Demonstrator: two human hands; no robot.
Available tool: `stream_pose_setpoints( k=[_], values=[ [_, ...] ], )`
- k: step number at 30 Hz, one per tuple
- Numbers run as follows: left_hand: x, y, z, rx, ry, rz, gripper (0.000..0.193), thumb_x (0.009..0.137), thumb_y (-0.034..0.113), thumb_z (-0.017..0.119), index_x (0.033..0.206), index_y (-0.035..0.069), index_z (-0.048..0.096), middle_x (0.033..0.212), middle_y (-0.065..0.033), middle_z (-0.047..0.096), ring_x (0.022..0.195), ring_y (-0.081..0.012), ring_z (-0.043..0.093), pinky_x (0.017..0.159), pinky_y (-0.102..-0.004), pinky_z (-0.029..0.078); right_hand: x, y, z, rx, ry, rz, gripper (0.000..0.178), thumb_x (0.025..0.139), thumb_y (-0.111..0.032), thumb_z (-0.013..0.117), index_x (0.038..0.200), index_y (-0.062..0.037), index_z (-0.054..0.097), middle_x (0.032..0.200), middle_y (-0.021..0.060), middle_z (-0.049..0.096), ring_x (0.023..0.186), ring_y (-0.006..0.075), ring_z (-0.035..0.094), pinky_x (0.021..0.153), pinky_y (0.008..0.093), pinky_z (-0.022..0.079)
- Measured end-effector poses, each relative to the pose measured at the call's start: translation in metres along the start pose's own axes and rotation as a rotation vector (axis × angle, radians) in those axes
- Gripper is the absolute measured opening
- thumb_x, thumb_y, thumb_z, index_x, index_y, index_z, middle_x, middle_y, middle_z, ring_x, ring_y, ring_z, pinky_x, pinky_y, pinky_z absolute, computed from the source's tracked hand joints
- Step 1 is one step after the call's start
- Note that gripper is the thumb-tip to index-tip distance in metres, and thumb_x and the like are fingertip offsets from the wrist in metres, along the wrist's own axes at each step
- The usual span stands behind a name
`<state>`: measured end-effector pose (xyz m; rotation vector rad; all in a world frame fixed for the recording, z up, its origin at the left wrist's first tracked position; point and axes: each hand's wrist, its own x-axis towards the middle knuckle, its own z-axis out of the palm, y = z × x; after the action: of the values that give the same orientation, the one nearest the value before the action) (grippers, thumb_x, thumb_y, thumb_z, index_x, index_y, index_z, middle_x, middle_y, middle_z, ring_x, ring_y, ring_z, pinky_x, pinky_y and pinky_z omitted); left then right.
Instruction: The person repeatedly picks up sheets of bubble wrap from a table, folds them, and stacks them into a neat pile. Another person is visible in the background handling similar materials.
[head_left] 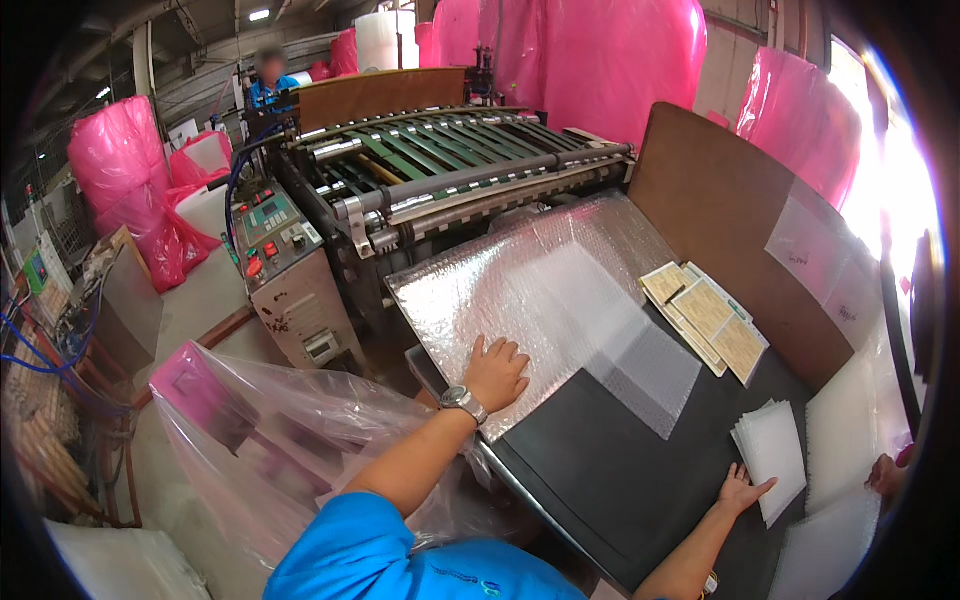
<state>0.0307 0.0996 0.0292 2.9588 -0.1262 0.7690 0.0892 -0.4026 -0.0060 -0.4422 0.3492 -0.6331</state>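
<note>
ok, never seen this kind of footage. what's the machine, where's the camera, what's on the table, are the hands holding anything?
One picture, taken by a wide fisheye camera on the person's head looking down, so straight edges bend near the rim.

The forearms coming up from the lower edge are the wearer's own. The left hand, with a wristwatch, lies flat on a sheet of bubble wrap spread over the black table. The right hand rests open against a small stack of white sheets. Neither hand grips anything.

Behind the table stands a machine with green belts and rollers and a control panel with buttons; the bubble wrap lies right below its rollers. Yellowish cards lie further right. A clear plastic bag hangs open at the left. Pink bags fill the background, and another person stands behind the machine.
</note>
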Motion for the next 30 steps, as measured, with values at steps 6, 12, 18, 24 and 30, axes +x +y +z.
stream_pose_setpoints(
  k=[6,12,18,24,30],
  values=[
    [0.0,-0.004,0.004,-0.042,0.031,-0.009,0.031,0.076,0.031,0.056,0.101,0.013,0.055,0.109,-0.0096,0.05,0.112,-0.0257,0.042,0.096,-0.0524,0.024,0.019,0.006,-0.012,-0.223,0.036,0.159,0.071,0.078,-0.045,0.053,0.131,-0.0077,0.023,0.127,0.0117,0.031,0.11,0.024,0.04,0.089,0.0418,0.036],
    [-0.001,-0.004,0.005,-0.056,0.023,-0.02,0.031,0.076,0.031,0.056,0.101,0.013,0.055,0.11,-0.0089,0.05,0.112,-0.0251,0.042,0.097,-0.0522,0.023,0.001,0.015,0.001,-0.588,-0.188,0.356,0.06,0.078,-0.035,0.057,0.126,-0.0059,0.035,0.117,0.0089,0.043,0.101,0.0209,0.046,0.085,0.0403,0.039],
    [0.001,-0.001,0.006,-0.108,0.032,-0.01,0.031,0.076,0.028,0.055,0.102,0.01,0.055,0.111,-0.0117,0.05,0.113,-0.0275,0.041,0.097,-0.0527,0.022,-0.011,0.064,0.009,-1.336,-0.66,-0.338,0.053,0.079,-0.035,0.056,0.122,-0.0068,0.043,0.122,0.0127,0.044,0.113,0.0235,0.042,0.093,0.0461,0.031],
    [-0.001,-0.003,0.004,-0.102,0.054,-0.013,0.03,0.075,0.027,0.056,0.101,0.011,0.055,0.109,-0.011,0.051,0.111,-0.0272,0.043,0.096,-0.0526,0.023,-0.079,0.07,0.044,-2.051,-0.837,-0.359,0.054,0.075,-0.034,0.06,0.123,-0.0133,0.044,0.128,0.0117,0.04,0.122,0.0262,0.034,0.101,0.0525,0.013],
    [0.0,-0.003,0.003,-0.102,0.054,-0.008,0.028,0.075,0.026,0.056,0.099,0.011,0.055,0.108,-0.0099,0.051,0.111,-0.0257,0.042,0.096,-0.0525,0.023,-0.072,0.064,0.043,-1.973,-0.9,-0.291,0.051,0.073,-0.033,0.06,0.12,-0.0152,0.047,0.128,0.0074,0.041,0.122,0.0251,0.034,0.101,0.0534,0.011]
  ],
)
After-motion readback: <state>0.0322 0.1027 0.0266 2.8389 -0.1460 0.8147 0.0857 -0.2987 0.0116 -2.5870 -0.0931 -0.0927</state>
